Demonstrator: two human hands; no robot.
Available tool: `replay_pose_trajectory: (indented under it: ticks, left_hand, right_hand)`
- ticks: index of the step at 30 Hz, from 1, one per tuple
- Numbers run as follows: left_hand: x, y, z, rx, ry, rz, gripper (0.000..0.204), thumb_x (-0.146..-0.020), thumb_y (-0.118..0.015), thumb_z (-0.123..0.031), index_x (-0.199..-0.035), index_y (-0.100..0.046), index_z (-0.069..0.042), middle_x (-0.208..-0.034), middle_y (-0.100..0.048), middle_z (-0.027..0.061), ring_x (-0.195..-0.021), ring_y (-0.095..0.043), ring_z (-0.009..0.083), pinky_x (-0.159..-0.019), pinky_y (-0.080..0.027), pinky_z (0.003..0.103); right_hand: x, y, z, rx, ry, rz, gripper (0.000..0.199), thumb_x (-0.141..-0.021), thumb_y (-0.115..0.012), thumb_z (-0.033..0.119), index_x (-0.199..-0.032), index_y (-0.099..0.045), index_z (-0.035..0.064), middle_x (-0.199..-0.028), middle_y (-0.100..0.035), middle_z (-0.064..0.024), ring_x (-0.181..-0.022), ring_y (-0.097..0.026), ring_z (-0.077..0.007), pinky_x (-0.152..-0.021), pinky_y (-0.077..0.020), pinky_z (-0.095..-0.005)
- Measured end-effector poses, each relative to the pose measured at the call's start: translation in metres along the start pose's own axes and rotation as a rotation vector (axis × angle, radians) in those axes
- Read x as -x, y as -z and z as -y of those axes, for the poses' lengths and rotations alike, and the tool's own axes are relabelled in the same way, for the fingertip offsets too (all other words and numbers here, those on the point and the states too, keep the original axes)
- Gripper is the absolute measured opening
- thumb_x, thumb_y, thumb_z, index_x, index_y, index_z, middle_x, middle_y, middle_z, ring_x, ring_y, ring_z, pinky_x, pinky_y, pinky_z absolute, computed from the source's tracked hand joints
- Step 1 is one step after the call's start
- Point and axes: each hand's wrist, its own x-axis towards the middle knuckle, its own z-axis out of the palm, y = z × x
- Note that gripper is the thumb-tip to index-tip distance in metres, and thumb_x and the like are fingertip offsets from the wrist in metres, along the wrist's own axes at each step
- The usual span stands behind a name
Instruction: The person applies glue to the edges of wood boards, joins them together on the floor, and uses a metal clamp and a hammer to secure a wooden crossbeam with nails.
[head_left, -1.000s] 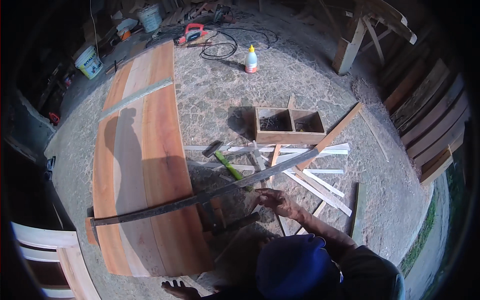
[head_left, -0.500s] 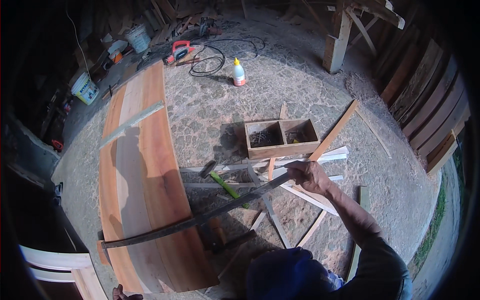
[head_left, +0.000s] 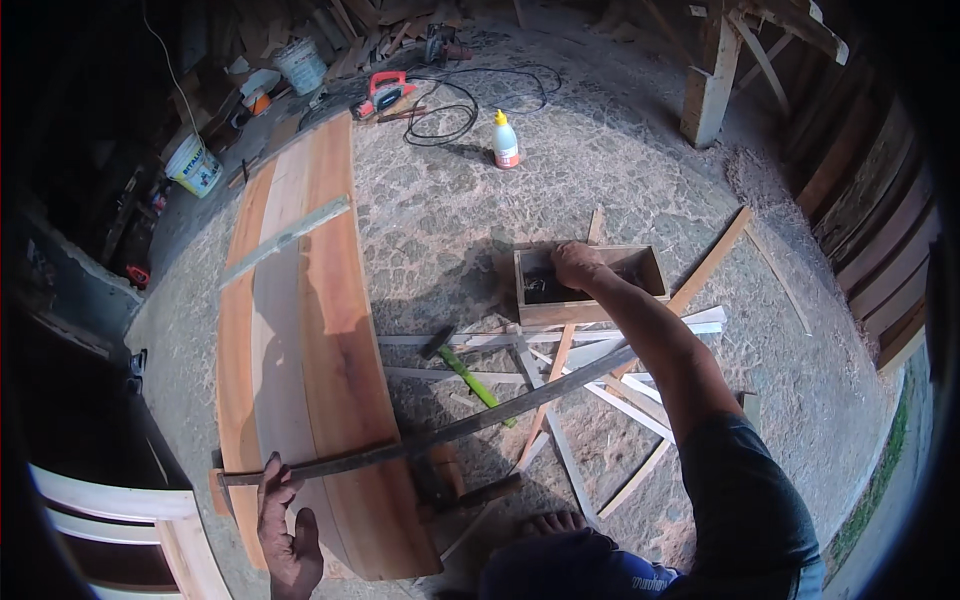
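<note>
Left hand (head_left: pixel 288 535): lower left, our grip released at the clamp (head_left: pixel 470 424) across the boards (head_left: pixel 335 350).
Right hand (head_left: pixel 580 266): upper right, dipping into the box (head_left: pixel 550 314); we cannot tell its grip.

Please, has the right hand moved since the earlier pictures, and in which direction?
Yes. Judged against the wooden box, the right hand has moved forward and somewhat left, from the end of the dark bar to the box itself.

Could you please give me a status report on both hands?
Right hand in wooden box. Left hand open, at long bar across boards. Hammer on ground beside boards.
</note>
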Motion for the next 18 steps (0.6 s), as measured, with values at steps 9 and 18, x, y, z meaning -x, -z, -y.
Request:
replay_pose_trajectory:
  ticks: [9,18]
  left_hand:
    - [-0.02,-0.06,0.036,0.02,-0.044,0.314,0.028,-0.086,-0.054,0.009,-0.111,-0.061,-0.003,-0.125,-0.061,0.0216,-0.119,-0.06,0.0366,-0.097,-0.05,0.04]
    - [-0.091,-0.18,0.023,0.203,-0.075,0.264,0.021,-0.093,-0.056,0.0,-0.113,-0.062,-0.003,-0.101,-0.068,0.0142,-0.09,-0.068,0.0215,-0.08,-0.053,0.032]
  right_hand:
    - [0.007,0.035,-0.01,-0.766,0.166,0.164,0.021,-0.091,-0.057,0.017,-0.094,-0.066,-0.0011,-0.079,-0.07,-0.0093,-0.07,-0.071,-0.0159,-0.054,-0.0555,-0.0306]
    - [0.041,0.068,0.008,-1.007,0.296,0.079,0.014,-0.088,-0.056,0.008,-0.087,-0.064,-0.0039,-0.076,-0.067,-0.0094,-0.071,-0.07,-0.018,-0.061,-0.0553,-0.0309]
